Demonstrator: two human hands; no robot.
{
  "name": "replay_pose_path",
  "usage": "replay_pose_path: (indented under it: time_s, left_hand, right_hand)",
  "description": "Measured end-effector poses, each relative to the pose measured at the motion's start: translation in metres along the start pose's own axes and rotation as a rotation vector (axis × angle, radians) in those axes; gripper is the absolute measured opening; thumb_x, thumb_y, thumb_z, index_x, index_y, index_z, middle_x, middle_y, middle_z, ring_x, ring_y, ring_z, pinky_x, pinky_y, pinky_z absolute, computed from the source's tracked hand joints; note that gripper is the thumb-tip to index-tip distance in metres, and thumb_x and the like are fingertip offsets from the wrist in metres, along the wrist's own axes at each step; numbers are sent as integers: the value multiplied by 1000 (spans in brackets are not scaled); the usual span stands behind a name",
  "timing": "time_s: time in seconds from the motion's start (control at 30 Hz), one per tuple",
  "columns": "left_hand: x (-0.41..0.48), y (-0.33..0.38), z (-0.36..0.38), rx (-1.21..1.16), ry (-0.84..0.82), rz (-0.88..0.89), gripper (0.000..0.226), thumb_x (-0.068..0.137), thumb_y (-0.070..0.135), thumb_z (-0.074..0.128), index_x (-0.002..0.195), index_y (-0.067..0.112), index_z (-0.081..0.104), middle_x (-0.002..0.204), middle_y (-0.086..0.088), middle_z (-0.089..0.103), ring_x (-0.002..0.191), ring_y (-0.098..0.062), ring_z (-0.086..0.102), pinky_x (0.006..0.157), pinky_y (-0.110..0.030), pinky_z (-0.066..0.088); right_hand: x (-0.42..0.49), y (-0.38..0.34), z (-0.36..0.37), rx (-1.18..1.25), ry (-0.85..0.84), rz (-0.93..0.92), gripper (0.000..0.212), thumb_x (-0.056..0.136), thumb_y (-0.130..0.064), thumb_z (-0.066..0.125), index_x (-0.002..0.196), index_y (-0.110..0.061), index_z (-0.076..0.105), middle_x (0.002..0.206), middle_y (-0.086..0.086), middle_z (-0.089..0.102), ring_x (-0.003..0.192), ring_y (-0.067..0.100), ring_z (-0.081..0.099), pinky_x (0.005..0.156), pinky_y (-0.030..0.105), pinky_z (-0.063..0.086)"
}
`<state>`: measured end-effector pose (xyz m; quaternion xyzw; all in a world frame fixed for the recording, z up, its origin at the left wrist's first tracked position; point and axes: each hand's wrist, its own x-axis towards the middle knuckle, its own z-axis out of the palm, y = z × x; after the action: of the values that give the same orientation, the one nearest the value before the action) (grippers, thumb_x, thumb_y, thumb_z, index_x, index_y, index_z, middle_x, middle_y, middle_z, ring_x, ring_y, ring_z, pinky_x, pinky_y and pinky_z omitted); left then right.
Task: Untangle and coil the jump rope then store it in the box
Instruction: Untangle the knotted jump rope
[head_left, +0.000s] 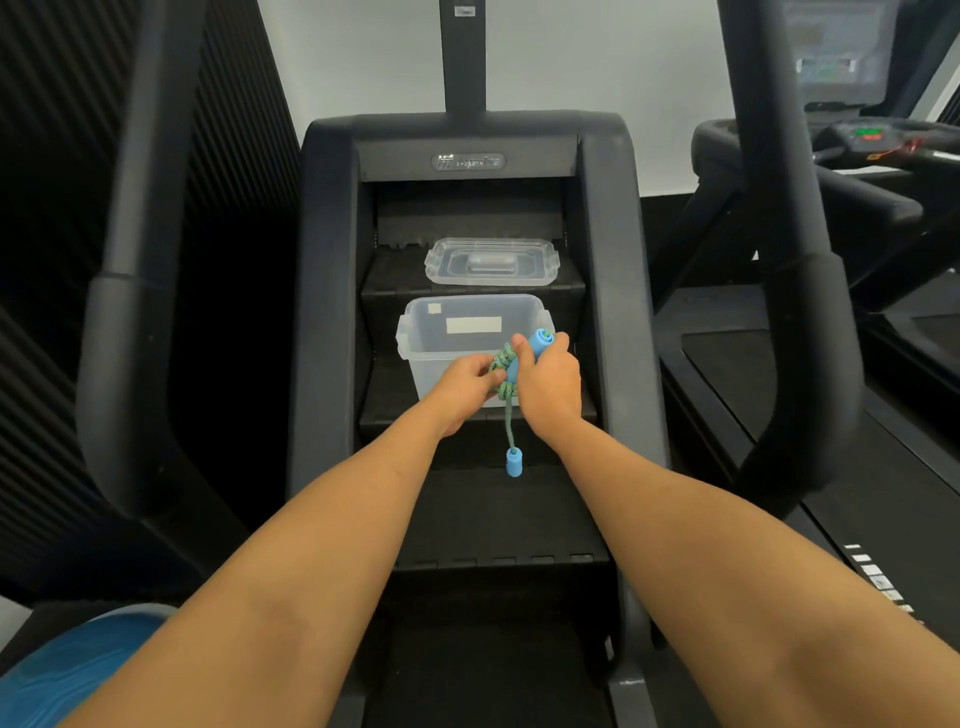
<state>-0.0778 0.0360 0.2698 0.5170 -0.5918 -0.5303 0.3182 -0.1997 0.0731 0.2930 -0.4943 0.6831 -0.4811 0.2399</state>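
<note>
Over the open box (431, 353) on the step (379, 410): right hand (550, 384), fingers wrapped round one handle (541, 340); left hand (465, 384) pinching bunched rope (503, 364). Probably held there to drop straight in. Other handle (513, 462) dangles.

One jump rope (505, 371) with two blue handles (513, 462), one clear plastic box (415, 332), one clear lid (491, 261).
</note>
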Motion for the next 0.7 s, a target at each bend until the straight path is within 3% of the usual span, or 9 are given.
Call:
replay_pose_path:
  time_s: [0.1,0.2,0.27,0.33,0.43,0.53,0.63,0.7]
  left_hand:
    - [-6,3,16,-77,80,-1,24,107,30,50,115,17,67,113,-16,73,111,-29,69,100,-53,56]
    - [-16,12,41,-448,146,-141,28,108,36,49,116,15,67,108,-12,76,100,-24,73,82,-37,63]
    - [-16,12,49,-534,177,-148,25,106,27,55,120,10,67,112,-16,75,96,-22,73,75,-33,61]
    - [-16,10,52,-448,156,-70,25,104,22,58,120,6,69,115,-21,74,95,-25,72,78,-37,59]
    - [-14,9,53,-344,206,-12,26,102,28,60,113,7,70,108,-21,75,90,-26,72,78,-40,59]
    - [-8,15,48,-239,278,-6,29,102,35,61,113,9,68,101,-13,75,85,-20,70,66,-30,57]
    - [-6,14,36,-123,229,21,23,104,30,56,106,10,66,88,-5,72,75,-13,68,53,-18,50]
    - [-10,11,33,-115,172,24,14,105,22,54,101,14,65,86,-5,72,71,-11,69,53,-17,52]
  right_hand:
    - [2,-2,4,121,69,49,40,104,-41,54,125,-7,47,101,5,61,90,18,66,73,28,57]
    - [1,-6,8,248,115,64,37,105,-38,55,123,-7,47,100,3,62,90,17,65,75,30,57]
    - [0,-5,7,295,173,122,39,104,-40,55,121,-6,48,99,5,62,90,20,66,76,34,56]
    - [5,-1,2,246,213,132,41,103,-46,54,117,-8,48,99,5,63,91,23,67,77,37,57]
    - [12,-3,-3,134,204,-16,39,99,-52,56,104,-13,50,102,6,59,96,25,64,83,45,59]
    - [11,-14,-3,21,205,-76,39,101,-48,56,110,-10,53,111,8,52,106,23,58,87,40,57]
    - [13,-13,-3,5,225,-34,40,101,-47,56,110,-9,54,110,10,55,105,24,60,88,43,58]
    - [13,-7,-3,5,220,-7,38,101,-45,57,107,-7,55,107,10,53,101,24,62,87,43,59]
